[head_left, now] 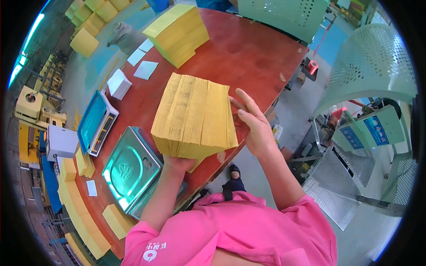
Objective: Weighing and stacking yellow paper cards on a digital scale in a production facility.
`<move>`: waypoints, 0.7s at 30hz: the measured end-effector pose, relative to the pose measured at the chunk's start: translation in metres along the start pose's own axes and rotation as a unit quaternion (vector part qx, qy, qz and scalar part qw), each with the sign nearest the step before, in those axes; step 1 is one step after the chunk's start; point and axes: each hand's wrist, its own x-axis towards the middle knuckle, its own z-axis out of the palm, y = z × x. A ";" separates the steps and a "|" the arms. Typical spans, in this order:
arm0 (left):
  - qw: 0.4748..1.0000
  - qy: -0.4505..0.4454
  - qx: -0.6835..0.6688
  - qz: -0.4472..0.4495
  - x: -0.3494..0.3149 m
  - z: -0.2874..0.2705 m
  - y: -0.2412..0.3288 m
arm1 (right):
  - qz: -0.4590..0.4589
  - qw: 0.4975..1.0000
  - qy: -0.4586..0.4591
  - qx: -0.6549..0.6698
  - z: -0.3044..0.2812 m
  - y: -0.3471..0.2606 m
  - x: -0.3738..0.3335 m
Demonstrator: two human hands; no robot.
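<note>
A thick block of stacked yellow paper sheets (195, 111) is tilted in front of me above the table. My left hand (177, 163) is under its near lower edge and holds it; the fingers are hidden beneath the paper. On the block's right side my right hand (255, 126) has its fingers apart and stretched out. Its fingertips are close to the paper's side, and I cannot tell whether they touch it. Below and to the left lies a scale with a shiny metal plate (128, 166), next to my left forearm.
The red table (248, 44) bears a taller yellow paper stack (177, 35) at the back, a second scale with a blue tray (95, 122), a white paper stack (118, 84) and a yellow block (117, 221). A green machine with a perforated guard (368, 66) stands to the right.
</note>
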 end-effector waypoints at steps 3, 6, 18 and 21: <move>0.998 -0.029 0.049 0.004 0.024 -0.001 -0.004 | 0.019 0.999 0.009 0.048 -0.020 -0.003 0.025; 0.999 0.035 0.021 0.007 0.049 -0.001 -0.005 | 0.038 0.998 0.038 0.031 -0.020 -0.017 0.044; 0.903 0.130 0.409 0.009 0.106 0.001 -0.024 | -0.019 0.851 0.113 -0.513 -0.118 0.020 0.101; 0.898 0.135 0.419 0.007 0.102 -0.001 -0.017 | -0.010 0.877 0.104 -0.468 -0.125 0.025 0.098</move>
